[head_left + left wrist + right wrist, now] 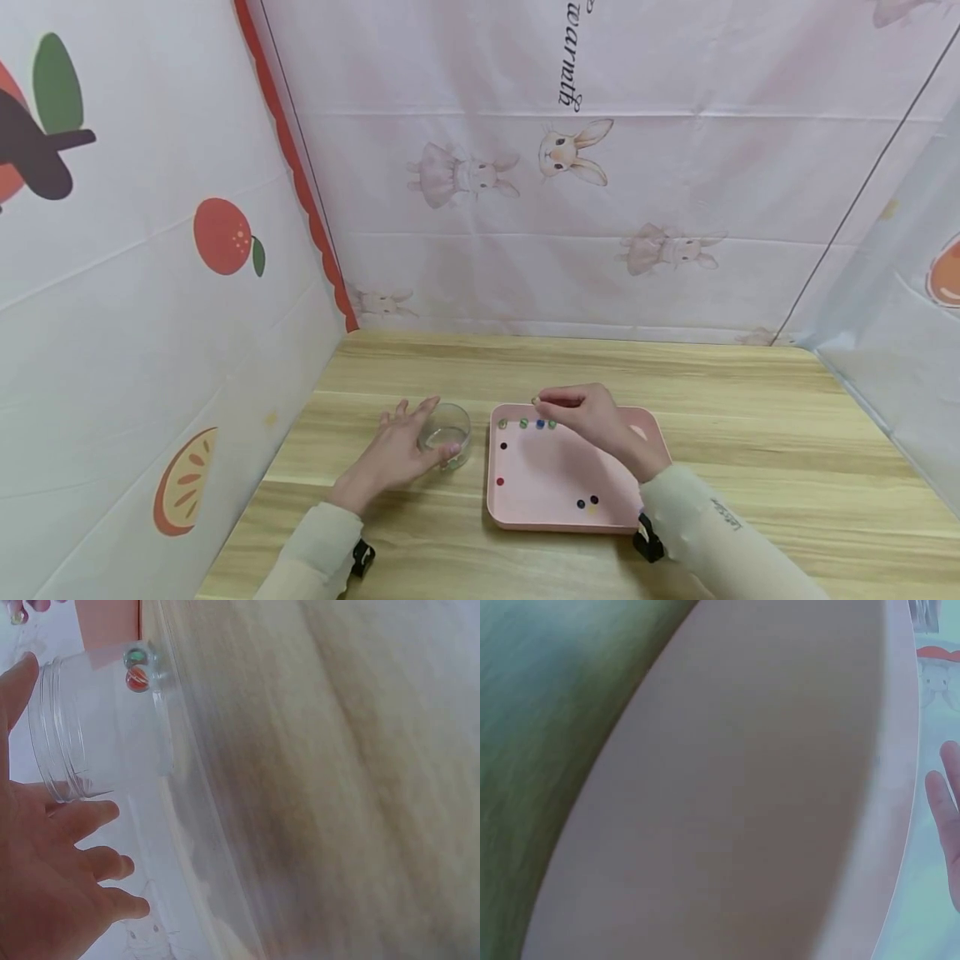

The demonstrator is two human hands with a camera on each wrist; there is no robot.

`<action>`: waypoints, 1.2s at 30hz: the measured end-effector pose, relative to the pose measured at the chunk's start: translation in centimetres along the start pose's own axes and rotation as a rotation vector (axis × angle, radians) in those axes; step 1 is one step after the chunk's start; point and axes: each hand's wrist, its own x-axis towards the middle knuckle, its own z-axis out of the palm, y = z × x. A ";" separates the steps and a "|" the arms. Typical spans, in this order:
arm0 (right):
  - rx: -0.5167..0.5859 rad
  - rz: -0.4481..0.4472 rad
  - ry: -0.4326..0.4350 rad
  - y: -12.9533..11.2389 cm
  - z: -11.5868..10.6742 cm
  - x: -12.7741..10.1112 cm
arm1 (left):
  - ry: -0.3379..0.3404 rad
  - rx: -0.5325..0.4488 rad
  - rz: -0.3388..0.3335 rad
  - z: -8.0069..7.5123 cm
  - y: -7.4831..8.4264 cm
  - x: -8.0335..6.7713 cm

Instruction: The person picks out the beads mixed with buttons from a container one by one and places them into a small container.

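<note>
On the bench, at left, the jar is held between thumb and forefinger of the left hand, other fingers spread; two marbles are seen at its bottom. Several loose marbles are held by the tray, and near its far rim another marble is pinched by the right hand. The work is judged unfinished (filling or emptying of the jar cannot be told apart).

one left hand, one right hand, one table, one tray, one jar. two marbles in the jar, one marble in the right fingers, at least eight marbles in the tray.
</note>
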 end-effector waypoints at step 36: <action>0.177 -0.119 -0.112 -3.2 6.4 2.6 | -0.010 -0.009 0.005 0.0 -0.4 -0.1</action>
